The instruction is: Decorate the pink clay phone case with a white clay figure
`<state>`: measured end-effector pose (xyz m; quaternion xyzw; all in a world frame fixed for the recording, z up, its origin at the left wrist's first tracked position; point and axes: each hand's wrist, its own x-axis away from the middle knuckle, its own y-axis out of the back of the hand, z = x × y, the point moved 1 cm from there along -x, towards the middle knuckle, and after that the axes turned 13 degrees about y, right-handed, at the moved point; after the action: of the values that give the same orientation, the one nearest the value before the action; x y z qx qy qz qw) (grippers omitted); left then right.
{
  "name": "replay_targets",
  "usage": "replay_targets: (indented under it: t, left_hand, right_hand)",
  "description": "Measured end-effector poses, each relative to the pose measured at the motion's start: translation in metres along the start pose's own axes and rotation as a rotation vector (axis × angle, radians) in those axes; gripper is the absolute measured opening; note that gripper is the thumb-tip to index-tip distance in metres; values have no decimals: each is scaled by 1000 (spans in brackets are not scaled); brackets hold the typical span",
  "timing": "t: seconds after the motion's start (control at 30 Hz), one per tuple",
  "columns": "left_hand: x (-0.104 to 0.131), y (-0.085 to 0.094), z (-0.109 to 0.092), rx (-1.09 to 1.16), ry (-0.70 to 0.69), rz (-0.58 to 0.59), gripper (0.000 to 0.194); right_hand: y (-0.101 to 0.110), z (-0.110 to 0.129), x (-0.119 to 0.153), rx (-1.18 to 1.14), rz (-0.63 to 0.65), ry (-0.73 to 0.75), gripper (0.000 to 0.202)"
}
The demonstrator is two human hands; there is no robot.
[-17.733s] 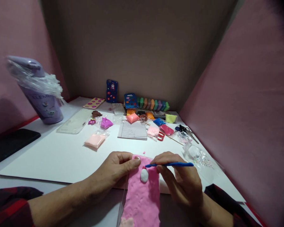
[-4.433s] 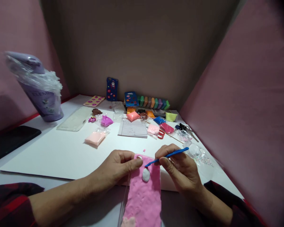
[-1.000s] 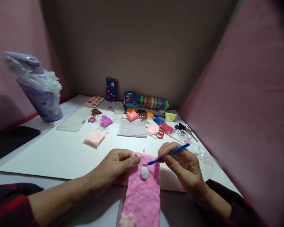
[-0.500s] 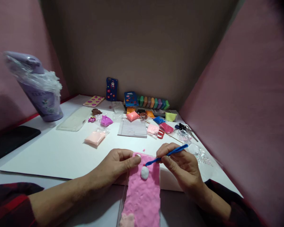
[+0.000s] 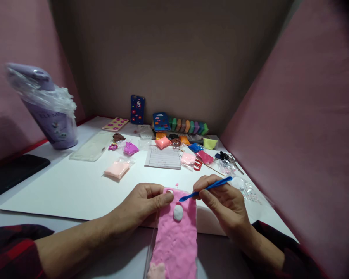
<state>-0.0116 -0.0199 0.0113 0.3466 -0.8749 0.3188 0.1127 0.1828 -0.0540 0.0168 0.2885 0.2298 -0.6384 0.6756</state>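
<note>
A clear phone case (image 5: 176, 242) coated with pink modelling clay slants toward me at the front edge of the white board. My left hand (image 5: 147, 199) pinches its upper left edge, the thumb lying on top beside a white spot. On the pink clay sits a white clay oval (image 5: 178, 213), with a small darker pink bit (image 5: 178, 203) at its top. In my right hand (image 5: 223, 205) is a blue clay modelling tool (image 5: 212, 186), closed between thumb and fingers. The tool's flat tip hovers just above the small pink bit; whether they touch I cannot tell.
On the white board (image 5: 61, 190) lie several clay packets, such as a peach one (image 5: 118, 169), a lined notepad (image 5: 163, 158), red scissors (image 5: 197, 165) and keys (image 5: 235, 164). At left stand a purple bottle (image 5: 50, 112) and a black phone (image 5: 17, 170). Decorated cases (image 5: 137, 109) are at the back.
The blue tool's tip has lifted slightly up and to the right from the small pink bit. My left hand and the case have hardly moved.
</note>
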Motion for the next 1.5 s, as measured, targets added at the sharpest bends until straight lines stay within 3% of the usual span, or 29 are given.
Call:
replay_targets:
  t: [0.93, 1.5]
  left_hand:
    - [-1, 1, 1, 1, 4, -6, 32]
    - [0, 0, 0, 17, 5, -10, 37]
  right_hand:
    - [3, -5, 1, -74, -25, -61, 8]
    - [3, -4, 0, 24, -21, -39, 12]
